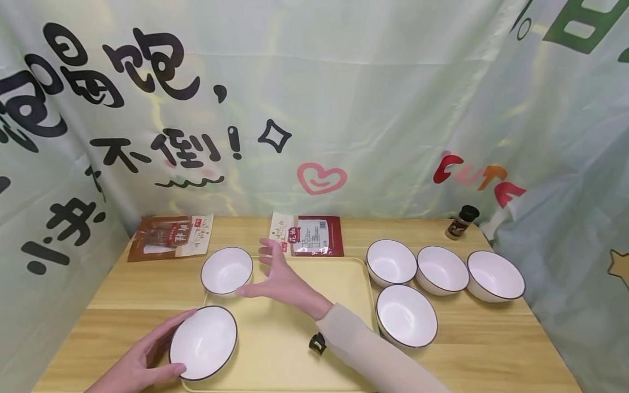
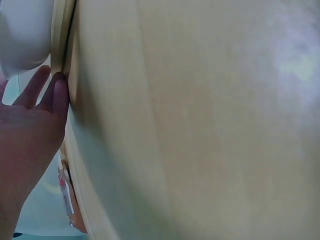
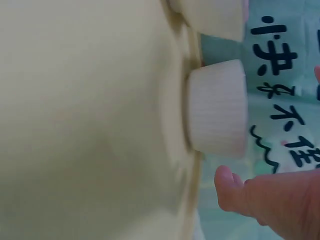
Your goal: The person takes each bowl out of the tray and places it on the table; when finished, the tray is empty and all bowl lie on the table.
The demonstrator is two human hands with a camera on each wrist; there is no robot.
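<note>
Cupping the near-left dark-rimmed bowl (image 1: 203, 343) between thumb and fingers, the left hand (image 1: 137, 363) should keep it level. The right hand (image 1: 290, 286), thumb spread from fingers, needs gentleness beside the far-left bowl (image 1: 227, 271).

Hiding part of the yellow tray (image 1: 265, 349) behind the right sleeve (image 1: 378, 349), cropping a white bowl (image 2: 25, 35) at the left wrist view's corner. Keeping the label (image 1: 458, 226) on a dark jar (image 1: 469, 213) too small to read.
</note>
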